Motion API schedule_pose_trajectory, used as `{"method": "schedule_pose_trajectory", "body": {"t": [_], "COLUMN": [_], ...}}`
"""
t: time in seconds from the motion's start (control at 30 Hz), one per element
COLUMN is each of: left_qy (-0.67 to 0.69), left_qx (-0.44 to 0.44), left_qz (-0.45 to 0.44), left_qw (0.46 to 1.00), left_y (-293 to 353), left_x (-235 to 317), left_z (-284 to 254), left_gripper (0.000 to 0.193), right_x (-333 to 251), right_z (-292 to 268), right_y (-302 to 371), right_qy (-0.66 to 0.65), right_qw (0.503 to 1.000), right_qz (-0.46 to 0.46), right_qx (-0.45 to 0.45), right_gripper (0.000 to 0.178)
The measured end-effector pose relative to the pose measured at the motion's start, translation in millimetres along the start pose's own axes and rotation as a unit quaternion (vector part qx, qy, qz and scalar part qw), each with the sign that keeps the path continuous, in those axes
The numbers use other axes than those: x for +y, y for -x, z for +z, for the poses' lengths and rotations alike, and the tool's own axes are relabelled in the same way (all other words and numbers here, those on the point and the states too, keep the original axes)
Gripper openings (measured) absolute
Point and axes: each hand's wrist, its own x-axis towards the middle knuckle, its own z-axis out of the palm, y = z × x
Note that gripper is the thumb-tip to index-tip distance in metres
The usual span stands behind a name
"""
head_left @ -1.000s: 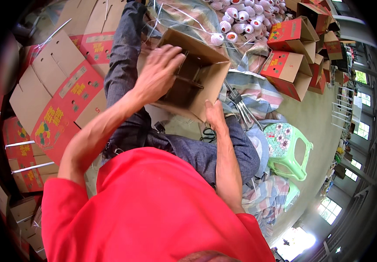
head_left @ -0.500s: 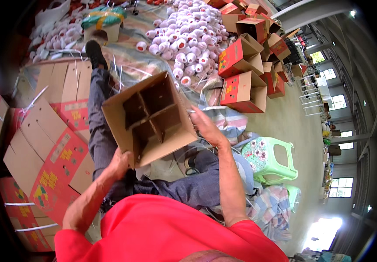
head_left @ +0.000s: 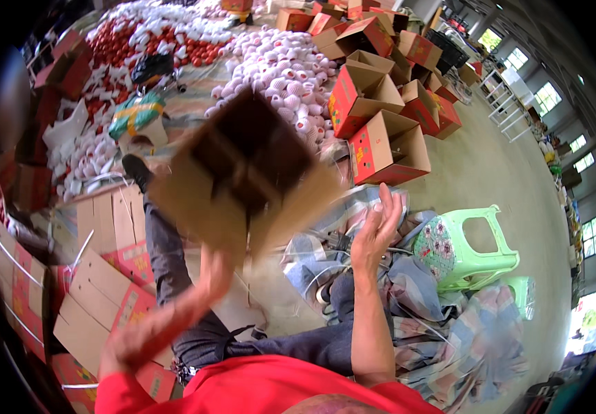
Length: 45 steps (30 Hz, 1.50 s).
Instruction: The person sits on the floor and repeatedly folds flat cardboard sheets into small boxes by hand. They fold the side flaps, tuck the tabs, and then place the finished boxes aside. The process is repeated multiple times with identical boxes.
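A brown cardboard box (head_left: 191, 200) with a divider inside hangs in front of me, its open top toward me, blurred by motion. My left hand (head_left: 215, 276) grips its near lower edge; the fingers are partly hidden and smeared. To the right of the box, my right hand (head_left: 376, 238) is raised with its fingers stretched out and holds nothing. Below that hand lies a crumpled checked cloth (head_left: 305, 265). Beyond the box spreads a pile of fruit in white foam nets (head_left: 277, 65).
Open red cartons (head_left: 362, 93) stand in a cluster at the far right. A green plastic stool (head_left: 477, 252) is to my right. Flattened cartons (head_left: 98, 293) lie at my left, with strapped bundles beside them. A small stool with a green cover (head_left: 136, 117) stands far left, near bare red fruit (head_left: 122, 48).
The box has swung, its near edge now lower and its shape blurred. My right hand has left its right side and moved outward. The whole view has shifted too.
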Motion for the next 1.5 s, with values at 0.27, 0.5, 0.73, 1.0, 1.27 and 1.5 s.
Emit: {"method": "schedule_pose_trajectory", "body": {"t": [0.27,0.5,0.73,1.0,1.27,1.5], "left_qy": [-0.008,-0.24,-0.363,-0.637,-0.611,-0.517], "left_qx": [-0.201,-0.113,0.321,0.501,0.557,0.645], "left_qz": [0.386,0.357,0.048,-0.22,-0.307,-0.378], "left_qw": [0.9,0.896,0.874,0.543,0.47,0.417], "left_y": [-385.7,-180.1,112.5,382.4,411.0,460.6], "left_x": [327.2,65.5,-193.5,-263.1,-204.5,-201.2], "left_z": [87.2,25.8,-248.5,-337.4,-332.5,-337.8], "left_gripper": [0.093,0.083,0.061,0.08,0.096,0.109], "right_x": [9.5,26.8,49.2,109.8,124.4,147.6], "right_z": [40.3,30.0,74.1,94.2,97.9,96.1], "right_y": [1.9,19.5,61.0,106.4,116.6,124.3], "right_qy": [0.024,0.111,0.148,0.23,0.231,0.265], "right_qw": [0.989,0.951,0.874,0.757,0.715,0.669], "right_qz": [-0.018,-0.02,0.019,0.043,0.059,0.045], "right_qx": [-0.145,-0.288,-0.462,-0.61,-0.658,-0.693], "right_gripper": [0.059,0.048,0.043,0.045,0.041,0.052]}}
